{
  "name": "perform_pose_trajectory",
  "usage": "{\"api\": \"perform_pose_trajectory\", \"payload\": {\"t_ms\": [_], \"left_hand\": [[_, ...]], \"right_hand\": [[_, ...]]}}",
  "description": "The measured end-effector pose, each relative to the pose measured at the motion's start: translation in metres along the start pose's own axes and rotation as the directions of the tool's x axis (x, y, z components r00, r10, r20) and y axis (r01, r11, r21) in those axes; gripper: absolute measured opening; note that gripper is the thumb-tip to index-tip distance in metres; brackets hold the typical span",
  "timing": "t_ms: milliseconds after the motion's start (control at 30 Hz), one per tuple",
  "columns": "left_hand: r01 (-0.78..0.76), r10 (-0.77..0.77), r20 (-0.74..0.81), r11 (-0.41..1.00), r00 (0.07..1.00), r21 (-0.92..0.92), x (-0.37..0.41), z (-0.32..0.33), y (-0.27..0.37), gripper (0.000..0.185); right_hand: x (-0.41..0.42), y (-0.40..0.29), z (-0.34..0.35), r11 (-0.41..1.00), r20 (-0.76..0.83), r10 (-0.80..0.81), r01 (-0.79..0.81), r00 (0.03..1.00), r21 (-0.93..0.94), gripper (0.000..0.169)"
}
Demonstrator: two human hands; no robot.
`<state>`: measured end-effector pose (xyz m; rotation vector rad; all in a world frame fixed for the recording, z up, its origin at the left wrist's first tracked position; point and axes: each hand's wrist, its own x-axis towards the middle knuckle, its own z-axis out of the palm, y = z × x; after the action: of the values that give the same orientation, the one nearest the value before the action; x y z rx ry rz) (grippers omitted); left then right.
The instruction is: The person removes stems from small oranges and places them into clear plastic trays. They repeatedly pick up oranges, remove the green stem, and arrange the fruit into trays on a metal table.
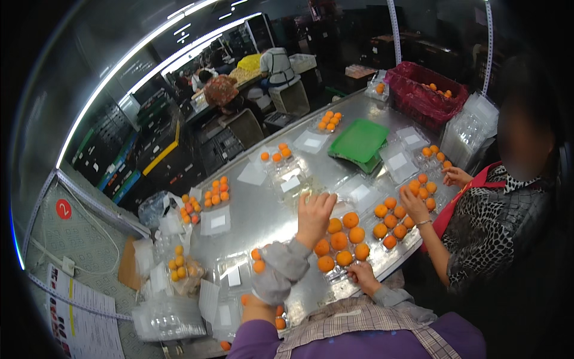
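In front of me a clear plastic fruit tray [332,277] holds several orange citrus fruits [339,241] in rows. My right hand [364,276] is at the tray's near right corner, its fingers curled on the rim. Raised over the far left side is my left hand [316,217], its fingers bent. Clear plastic lies just beyond those fingertips; whether they grip it I cannot tell. My left forearm, in a grey sleeve, partly covers another group of fruits [258,266]. A clear lid with a white label [290,184] lies farther off on the metal table [255,224].
At right a co-worker's hands [415,206] are over another filled tray [390,222]. Green trays [358,140] lie mid-table. A crate lined with red plastic [421,103] stands at the far right. Stacked clear containers are at lower left [170,318] and right [468,128].
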<state>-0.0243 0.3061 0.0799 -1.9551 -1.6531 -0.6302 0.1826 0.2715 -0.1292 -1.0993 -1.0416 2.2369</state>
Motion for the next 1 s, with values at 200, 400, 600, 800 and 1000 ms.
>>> {"api": "perform_pose_trajectory", "payload": {"t_ms": [200,400,600,800,1000], "left_hand": [[-0.030,0.031,-0.018,0.999,0.999,0.025,-0.001,0.040,-0.057,0.049],[0.306,-0.293,-0.314,0.952,0.903,-0.007,-0.039,0.015,-0.066,0.071],[0.658,-0.751,0.049,0.544,0.659,-0.521,-0.128,0.024,-0.033,0.067],[0.728,-0.773,0.545,-0.163,0.325,-0.665,-0.209,0.024,0.035,0.054],[0.587,-0.666,0.723,-0.516,0.183,-0.624,-0.229,0.006,0.068,0.044]], "right_hand": [[0.000,0.009,-0.003,0.921,0.104,-0.261,0.280,0.960,-0.271,0.019],[-0.056,-0.038,0.015,0.951,0.182,0.195,-0.140,0.964,-0.276,0.026],[-0.049,-0.087,0.016,0.909,0.076,-0.259,0.270,0.963,-0.319,0.015],[-0.017,-0.138,0.003,0.514,0.097,-0.542,0.421,0.835,-0.747,0.038],[0.003,-0.143,0.013,0.283,0.245,-0.490,0.418,0.837,-0.863,0.050]]}}
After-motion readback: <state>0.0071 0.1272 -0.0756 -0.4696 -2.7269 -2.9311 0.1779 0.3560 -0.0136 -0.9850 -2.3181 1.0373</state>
